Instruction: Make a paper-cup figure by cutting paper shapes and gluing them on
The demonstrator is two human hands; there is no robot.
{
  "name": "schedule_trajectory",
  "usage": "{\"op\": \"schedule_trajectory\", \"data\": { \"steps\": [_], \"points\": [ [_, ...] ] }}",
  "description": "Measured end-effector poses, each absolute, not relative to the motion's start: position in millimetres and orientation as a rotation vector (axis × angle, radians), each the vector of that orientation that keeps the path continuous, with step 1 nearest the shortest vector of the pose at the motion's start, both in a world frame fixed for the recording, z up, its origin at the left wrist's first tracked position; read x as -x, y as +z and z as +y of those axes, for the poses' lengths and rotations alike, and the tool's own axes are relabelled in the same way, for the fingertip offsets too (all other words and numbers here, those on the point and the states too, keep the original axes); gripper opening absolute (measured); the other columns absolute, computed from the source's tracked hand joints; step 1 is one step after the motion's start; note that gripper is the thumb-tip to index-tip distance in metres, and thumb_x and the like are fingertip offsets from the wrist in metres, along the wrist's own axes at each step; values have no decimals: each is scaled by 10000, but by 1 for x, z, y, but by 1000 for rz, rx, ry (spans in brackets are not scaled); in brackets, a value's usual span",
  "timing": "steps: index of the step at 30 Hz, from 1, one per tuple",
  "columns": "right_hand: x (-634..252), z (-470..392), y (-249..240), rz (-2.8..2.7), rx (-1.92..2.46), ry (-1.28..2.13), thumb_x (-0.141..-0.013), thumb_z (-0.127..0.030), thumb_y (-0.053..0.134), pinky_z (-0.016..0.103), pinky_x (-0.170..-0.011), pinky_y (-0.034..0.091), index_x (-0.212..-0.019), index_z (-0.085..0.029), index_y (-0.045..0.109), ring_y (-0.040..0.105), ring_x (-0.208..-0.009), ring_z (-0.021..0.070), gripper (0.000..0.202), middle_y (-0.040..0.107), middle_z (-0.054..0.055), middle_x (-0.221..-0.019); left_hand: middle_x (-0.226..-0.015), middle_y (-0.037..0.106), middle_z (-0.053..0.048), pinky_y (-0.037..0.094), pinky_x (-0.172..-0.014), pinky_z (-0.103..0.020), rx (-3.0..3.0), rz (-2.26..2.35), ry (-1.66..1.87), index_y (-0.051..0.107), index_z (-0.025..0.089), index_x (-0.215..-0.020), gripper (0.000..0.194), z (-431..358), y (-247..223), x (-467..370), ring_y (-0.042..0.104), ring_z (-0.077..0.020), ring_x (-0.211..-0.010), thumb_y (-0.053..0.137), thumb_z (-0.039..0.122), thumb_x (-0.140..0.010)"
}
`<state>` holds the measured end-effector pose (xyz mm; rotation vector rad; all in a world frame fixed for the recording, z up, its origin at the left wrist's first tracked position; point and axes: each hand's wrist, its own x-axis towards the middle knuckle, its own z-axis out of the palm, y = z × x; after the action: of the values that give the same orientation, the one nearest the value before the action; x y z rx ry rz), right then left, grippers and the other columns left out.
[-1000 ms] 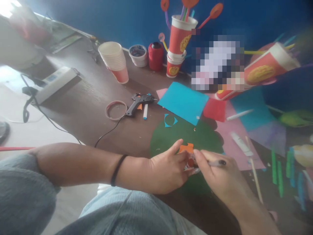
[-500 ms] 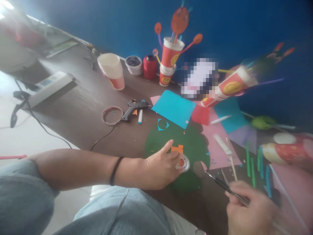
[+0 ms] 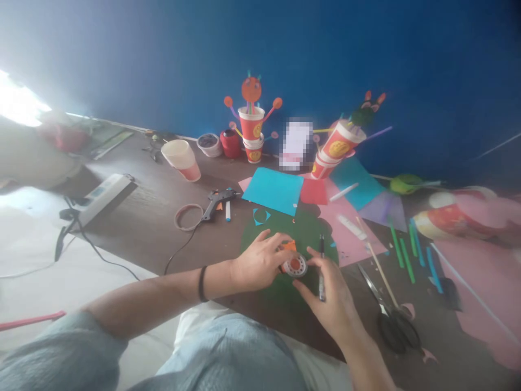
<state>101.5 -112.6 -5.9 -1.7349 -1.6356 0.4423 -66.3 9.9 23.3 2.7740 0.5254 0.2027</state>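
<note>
A white ring with holes round its face (image 3: pixel 296 265) lies on a piece of orange paper (image 3: pixel 290 246), with orange showing through its middle. My left hand (image 3: pixel 258 263) presses its fingertips on the ring's left edge and the orange paper. From the other side, the thumb and index finger of my right hand (image 3: pixel 336 298) grip the ring's right and near rim. A black and silver pen (image 3: pixel 322 247) runs upright in view by my right fingers; whether they hold it is unclear. Beneath everything is a dark green round sheet (image 3: pixel 260 285).
Open scissors (image 3: pixel 393 320) and a wooden stick (image 3: pixel 380 266) lie to the right, near green and blue strips (image 3: pixel 407 260). A glue gun (image 3: pixel 217 202) trails its cord at left. Decorated paper cups (image 3: pixel 252 130) stand at the back, near blue paper (image 3: pixel 272 190).
My right hand has come left from beside the stick to the ring, bringing the pen with it. The scissors have come into fuller view. My head view has shifted too.
</note>
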Motion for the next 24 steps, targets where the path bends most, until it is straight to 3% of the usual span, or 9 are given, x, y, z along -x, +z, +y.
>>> {"op": "schedule_trajectory", "data": {
  "steps": [4, 8, 12, 19, 24],
  "points": [
    [-95, -106, -12, -1737, 1724, 391, -806, -271, 609, 515, -893, 429, -1020, -217, 485, 556, -1061, 291, 253, 606, 114, -1110, -1139, 592, -77, 301, -1001, -444, -2818, 579, 104, 581, 168, -1079, 321, 15, 13, 78, 524, -210, -1026, 476, 121, -779],
    [-103, -118, -13, -1395, 1729, 266, -790, -280, 639, 417, -865, 457, -1012, -204, 517, 574, -1033, 261, 264, 609, 112, -1120, -1162, 601, -62, 246, -1019, -498, -2919, 510, 55, 586, 222, -1096, 348, 15, 4, 86, 498, -236, -1057, 491, 121, -777],
    [-111, -136, -11, -952, 1899, 186, -729, -329, 713, 325, -684, 491, -1021, -191, 556, 610, -854, 229, 360, 620, 100, -1043, -1196, 587, -57, 238, -1015, -512, -2912, 502, 82, 578, 227, -1109, 365, 15, 1, 87, 490, -234, -1061, 464, 102, -785],
    [-87, -128, -10, -1391, 1674, 224, -769, -191, 658, 450, -930, 438, -1072, -175, 524, 554, -1099, 277, 332, 595, 139, -1163, -1233, 527, -85, 328, -972, -428, -2791, 486, 171, 592, 200, -1088, 387, 21, -1, 89, 505, -218, -1032, 489, 79, -734],
    [-69, -115, -15, -1567, 1655, 311, -808, -182, 608, 456, -921, 448, -1101, -190, 490, 546, -1090, 260, 316, 576, 126, -1184, -1166, 551, -88, 382, -904, -340, -2637, 534, 299, 594, 156, -1076, 400, 26, -2, 92, 509, -184, -1004, 437, 25, -732]
  ]
}}
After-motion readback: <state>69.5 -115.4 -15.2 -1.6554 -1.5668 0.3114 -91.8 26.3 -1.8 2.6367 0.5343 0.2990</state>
